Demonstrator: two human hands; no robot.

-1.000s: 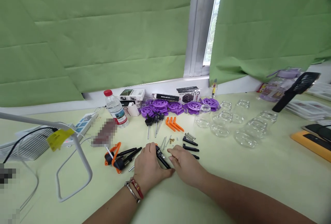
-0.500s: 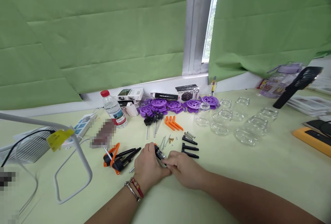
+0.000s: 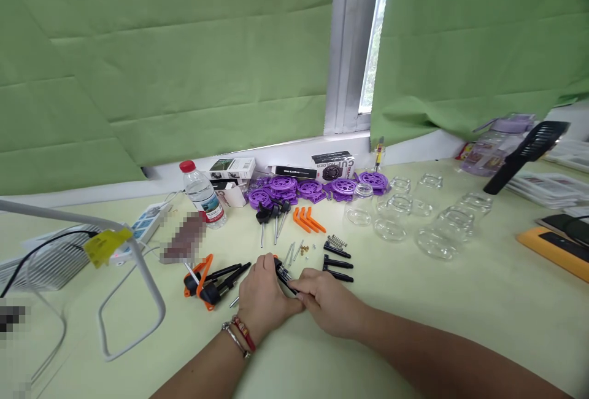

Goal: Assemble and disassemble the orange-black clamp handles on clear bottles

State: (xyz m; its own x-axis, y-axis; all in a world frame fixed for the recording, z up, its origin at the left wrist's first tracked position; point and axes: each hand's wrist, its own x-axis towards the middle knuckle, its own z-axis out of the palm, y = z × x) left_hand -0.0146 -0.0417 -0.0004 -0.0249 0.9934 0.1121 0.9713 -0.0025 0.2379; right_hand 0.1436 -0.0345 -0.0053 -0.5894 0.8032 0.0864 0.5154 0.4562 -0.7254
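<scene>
My left hand (image 3: 267, 294), with bracelets at the wrist, is closed around a slim black plastic part (image 3: 286, 279) with a metal piece along it. My right hand (image 3: 326, 302) is closed too, its thumb and index fingertip pressed at the near end of that part. The left palm hides much of it. Beside my left hand lie assembled black-and-orange pieces (image 3: 209, 293) and a metal rod (image 3: 234, 302). Just beyond the hands are metal pins (image 3: 291, 254), small brass pieces (image 3: 304, 250), springs (image 3: 338, 240) and several black plastic stems (image 3: 338, 263).
Orange levers (image 3: 307, 221) and black heads on metal rods (image 3: 275, 215) lie farther back. Behind them are purple discs (image 3: 283, 185), boxes (image 3: 232, 169) and a water bottle (image 3: 202, 193). Clear cups (image 3: 391, 221) stand right; a white bent stand (image 3: 154, 294) rises left.
My right fingertips have shifted slightly, and more of the black part shows between my hands. My left hand stays in place.
</scene>
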